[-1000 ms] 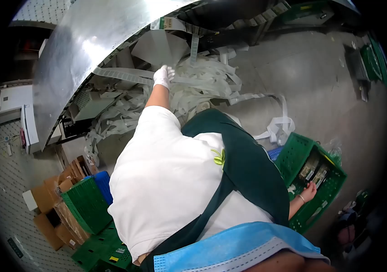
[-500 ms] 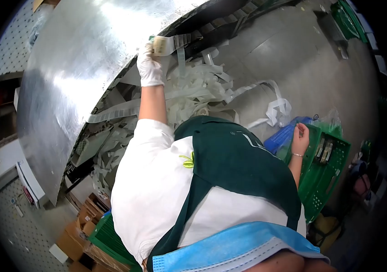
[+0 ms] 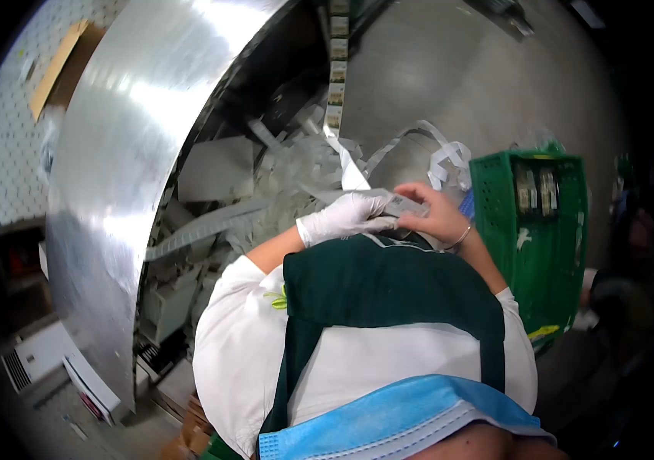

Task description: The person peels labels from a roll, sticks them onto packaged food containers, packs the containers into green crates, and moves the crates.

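My left hand (image 3: 350,215), in a white glove, is closed on the near end of a small clear plastic pack (image 3: 406,205) in front of my apron. From the other side, the bare fingers of my right hand (image 3: 440,216) pinch the same pack. What lies inside the pack is too blurred to make out. A long strip of printed labels (image 3: 337,73) runs down from the top of the view. Its lower end twists into white backing (image 3: 351,175) just above my gloved hand; whether the hand grips it is hidden.
A metal tabletop (image 3: 112,153) curves along the left. Discarded backing strips (image 3: 288,176) heap up below its edge. To my right stands a green crate (image 3: 522,268) with several small packs (image 3: 537,192) at its far end. A cardboard piece (image 3: 66,65) lies at upper left.
My left hand has come back from the table edge, where it held a labelled pack, to my front. My right hand has moved from beside the crate to meet it.
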`<action>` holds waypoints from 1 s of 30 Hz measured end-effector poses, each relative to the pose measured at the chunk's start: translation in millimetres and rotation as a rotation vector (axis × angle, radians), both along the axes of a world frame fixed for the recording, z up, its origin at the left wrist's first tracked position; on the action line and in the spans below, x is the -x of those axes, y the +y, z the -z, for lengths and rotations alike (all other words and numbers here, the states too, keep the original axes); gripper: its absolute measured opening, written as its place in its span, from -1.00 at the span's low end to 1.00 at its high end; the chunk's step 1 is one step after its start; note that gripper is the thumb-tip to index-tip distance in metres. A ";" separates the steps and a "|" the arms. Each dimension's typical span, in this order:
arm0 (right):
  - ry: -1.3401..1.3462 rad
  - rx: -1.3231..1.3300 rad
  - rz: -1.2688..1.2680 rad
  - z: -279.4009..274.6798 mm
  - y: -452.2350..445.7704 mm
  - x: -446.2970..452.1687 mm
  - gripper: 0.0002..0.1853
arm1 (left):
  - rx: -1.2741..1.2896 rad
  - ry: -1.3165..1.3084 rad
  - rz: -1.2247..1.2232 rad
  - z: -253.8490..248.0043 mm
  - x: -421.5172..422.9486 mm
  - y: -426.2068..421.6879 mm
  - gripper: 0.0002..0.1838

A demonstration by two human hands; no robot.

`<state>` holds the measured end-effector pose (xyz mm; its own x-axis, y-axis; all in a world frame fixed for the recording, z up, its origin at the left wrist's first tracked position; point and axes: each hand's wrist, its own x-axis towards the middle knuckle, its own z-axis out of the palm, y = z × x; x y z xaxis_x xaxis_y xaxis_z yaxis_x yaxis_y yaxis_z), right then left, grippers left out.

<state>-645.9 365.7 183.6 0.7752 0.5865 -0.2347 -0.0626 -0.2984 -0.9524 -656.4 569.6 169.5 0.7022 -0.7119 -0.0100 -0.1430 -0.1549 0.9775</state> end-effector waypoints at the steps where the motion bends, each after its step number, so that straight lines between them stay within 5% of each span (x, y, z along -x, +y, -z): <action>1: 0.151 -0.053 0.054 4.5 -11.2 9.2 -0.58 | -0.180 0.064 0.045 1.2 0.5 -8.7 -0.74; 3: 0.069 -0.056 0.077 14.4 -38.9 24.1 -0.69 | -0.053 0.430 -0.065 16.8 14.4 -39.8 -0.76; 7: -0.287 0.048 0.331 27.6 -91.4 58.6 -0.78 | -0.010 0.691 -0.244 28.8 30.7 -96.0 -0.82; 11: -0.267 0.004 0.700 21.4 -122.1 124.7 -0.79 | 0.031 0.359 0.138 50.2 40.0 -118.3 -0.80; 13: -0.378 -0.023 0.861 21.0 -126.3 167.1 -0.74 | -0.138 0.382 0.283 65.4 46.0 -124.6 -0.73; 14: -0.347 -0.052 0.956 19.0 -126.0 192.3 -0.75 | -0.158 0.756 0.324 73.9 49.8 -124.9 -0.65; 15: -0.279 -0.104 1.057 8.5 -123.5 221.1 -0.75 | -0.315 0.680 0.432 64.4 58.1 -135.7 -0.62; 19: -0.185 -0.053 1.388 -0.1 -92.8 329.4 -0.80 | -0.141 0.454 0.670 140.6 88.7 -143.5 -0.67; 20: -0.114 -0.025 1.421 -3.2 -81.5 349.1 -0.81 | -0.039 0.248 0.631 159.0 99.8 -136.2 -0.66; 21: -0.109 -0.026 1.427 -3.1 -72.7 365.7 -0.81 | -0.332 -0.138 0.818 140.3 108.3 -145.8 -0.67; 23: -0.079 -0.150 1.498 -2.4 -55.3 393.6 -0.85 | -0.130 -0.371 0.727 175.2 125.4 -139.0 -0.72; 27: -0.048 -0.278 1.600 -0.4 -42.6 440.2 -0.89 | -0.027 -0.259 0.441 160.4 157.4 -150.7 -0.78; 30: -0.102 -0.321 1.661 0.7 -50.9 485.2 -0.88 | 0.088 -0.812 0.399 139.6 159.9 -163.0 -0.75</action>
